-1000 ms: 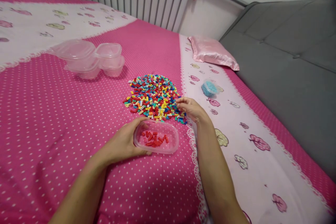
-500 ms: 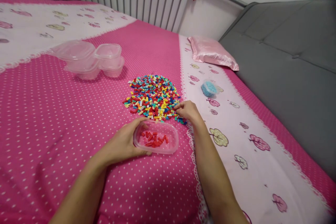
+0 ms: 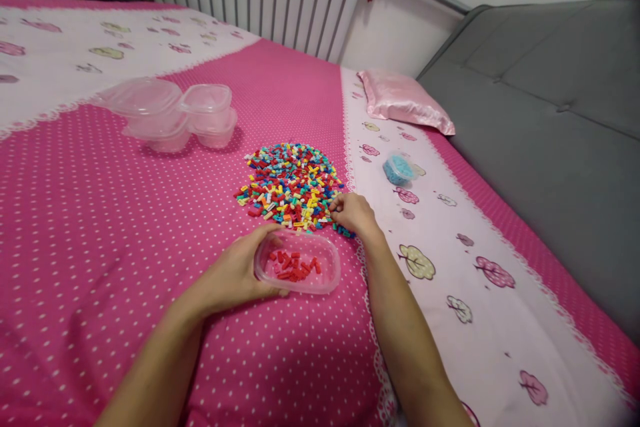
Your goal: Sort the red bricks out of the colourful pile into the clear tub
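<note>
My left hand [image 3: 245, 265] is wrapped round the left end of a clear plastic container [image 3: 330, 273], thumb on the far rim and fingers along the near side. Several small red toy bricks [image 3: 295, 268] lie on its floor. Just beyond it spreads a heap of toy bricks [image 3: 295, 180] in red, yellow, blue, green and white. At the heap's right edge is my right hand [image 3: 353, 212], its fingers closed together against the bricks. Whatever is between those fingertips is too small to make out.
Clear lidded containers [image 3: 205, 110] stand stacked at the back left. A small tub of blue pieces [image 3: 399, 169] sits to the right, near a pink pillow [image 3: 400, 103]. The pink dotted bedspread [image 3: 125, 213] lies under everything; a grey headboard [image 3: 550, 93] borders the right.
My right hand has shifted slightly left at the heap's edge, its fingers drawing closer together. My left hand and the container have stayed in place.
</note>
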Available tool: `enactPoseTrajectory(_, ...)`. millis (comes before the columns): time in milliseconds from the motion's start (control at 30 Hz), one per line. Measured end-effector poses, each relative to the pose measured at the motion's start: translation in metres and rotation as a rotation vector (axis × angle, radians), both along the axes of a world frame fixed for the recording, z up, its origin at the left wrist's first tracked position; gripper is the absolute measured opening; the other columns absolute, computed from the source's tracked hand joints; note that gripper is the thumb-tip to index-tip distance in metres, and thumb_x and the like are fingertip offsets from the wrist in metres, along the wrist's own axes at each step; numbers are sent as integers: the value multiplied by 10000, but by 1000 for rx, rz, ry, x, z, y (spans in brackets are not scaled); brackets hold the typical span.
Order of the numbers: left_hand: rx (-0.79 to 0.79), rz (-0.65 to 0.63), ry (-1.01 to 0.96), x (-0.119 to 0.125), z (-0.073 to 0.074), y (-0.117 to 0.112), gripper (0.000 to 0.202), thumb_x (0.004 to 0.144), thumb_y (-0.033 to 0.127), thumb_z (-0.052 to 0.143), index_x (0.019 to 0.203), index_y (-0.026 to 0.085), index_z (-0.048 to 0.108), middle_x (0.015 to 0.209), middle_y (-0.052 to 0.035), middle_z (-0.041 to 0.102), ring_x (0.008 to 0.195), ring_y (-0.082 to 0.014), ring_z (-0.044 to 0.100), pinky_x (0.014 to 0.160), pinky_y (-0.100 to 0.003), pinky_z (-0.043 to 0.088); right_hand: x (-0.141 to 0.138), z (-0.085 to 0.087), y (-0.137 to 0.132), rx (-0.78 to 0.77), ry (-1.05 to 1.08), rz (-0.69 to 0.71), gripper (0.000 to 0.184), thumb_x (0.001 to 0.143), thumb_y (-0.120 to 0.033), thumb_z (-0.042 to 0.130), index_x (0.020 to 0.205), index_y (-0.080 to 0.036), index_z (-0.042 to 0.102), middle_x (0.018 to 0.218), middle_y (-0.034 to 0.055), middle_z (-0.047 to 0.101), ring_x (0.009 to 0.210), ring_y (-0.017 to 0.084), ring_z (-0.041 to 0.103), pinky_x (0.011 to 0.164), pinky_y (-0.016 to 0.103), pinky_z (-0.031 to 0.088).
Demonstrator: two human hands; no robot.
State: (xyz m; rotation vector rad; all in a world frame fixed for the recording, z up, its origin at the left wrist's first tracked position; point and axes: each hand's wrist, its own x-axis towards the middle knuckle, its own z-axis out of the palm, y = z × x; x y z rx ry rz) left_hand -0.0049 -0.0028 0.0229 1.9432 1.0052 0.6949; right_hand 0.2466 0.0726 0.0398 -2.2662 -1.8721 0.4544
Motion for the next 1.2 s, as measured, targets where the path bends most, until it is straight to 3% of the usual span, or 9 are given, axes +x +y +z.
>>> enactPoseTrajectory(200, 8, -7, 10, -1, 0, 0, 735, 673, 444, 772, 1283, 240, 417, 1313, -99, 553, 1166, -291, 564, 976, -440, 464, 3, -3, 2, -2, 27, -20, 191, 651, -184, 655, 815, -243, 734, 832, 11, 714, 780, 174, 644, 672, 254, 451)
enactPoseTrajectory(300, 3, -12, 3, -1, 0, 0, 722, 679, 446, 768, 1274, 235, 417, 1301, -97, 557, 1158, -282, 568, 970, -433, 469, 12, -10, 5, 34, 168, -12, 110, 644, -187, 658, 735, -215, 713, 704, 2, 684, 683, 153, 628, 614, 238, 438)
enactPoseTrajectory(400, 2, -7, 6, -1, -1, -1, 721, 677, 452, 768, 1268, 231, 421, 1287, -94, 563, 1150, -284, 572, 963, -435, 473, 21, -14, 7, 64, 475, -21, 34, 638, -194, 672, 667, -183, 659, 574, -21, 619, 526, 118, 562, 527, 227, 415)
enactPoseTrajectory(500, 6, 0, 16, 0, -1, 0, 735, 674, 460, 769, 1276, 229, 416, 1296, -96, 556, 1151, -281, 570, 968, -432, 469, 26, -12, 6, 52, 859, -13, 137, 592, -203, 736, 662, -166, 625, 558, -39, 600, 467, 84, 506, 480, 212, 397)
enactPoseTrajectory(667, 12, 3, 19, -1, -2, 0, 740, 669, 472, 772, 1274, 232, 421, 1302, -98, 551, 1153, -282, 567, 963, -426, 470, 26, -1, 6, -22, 1413, -19, 265, 581, -203, 818, 760, -176, 624, 778, -20, 686, 583, 54, 566, 509, 152, 450)
enactPoseTrajectory(833, 13, -3, -3, -2, -2, -1, 737, 668, 467, 775, 1271, 228, 423, 1276, -87, 567, 1130, -269, 581, 953, -410, 475, 23, 4, 10, -108, 1800, -145, 162, 720, -39, 648, 798, -174, 602, 857, 19, 717, 800, 86, 662, 689, 132, 546)
enactPoseTrajectory(1033, 15, -1, 12, -1, 0, 0, 727, 668, 467, 773, 1260, 221, 430, 1283, -95, 562, 1141, -279, 573, 945, -415, 478, 21, 8, 9, -108, 1970, -217, 232, 746, -4, 465, 874, -145, 597, 876, 70, 721, 949, 131, 672, 849, 219, 569)
enactPoseTrajectory(1200, 15, -3, 3, -1, -1, 1, 728, 667, 467, 773, 1261, 225, 428, 1272, -90, 569, 1131, -271, 580, 950, -414, 476, 19, 12, 9, -101, 1927, -283, 104, 827, -121, 511, 853, -148, 608, 792, 51, 697, 863, 135, 676, 784, 226, 581)
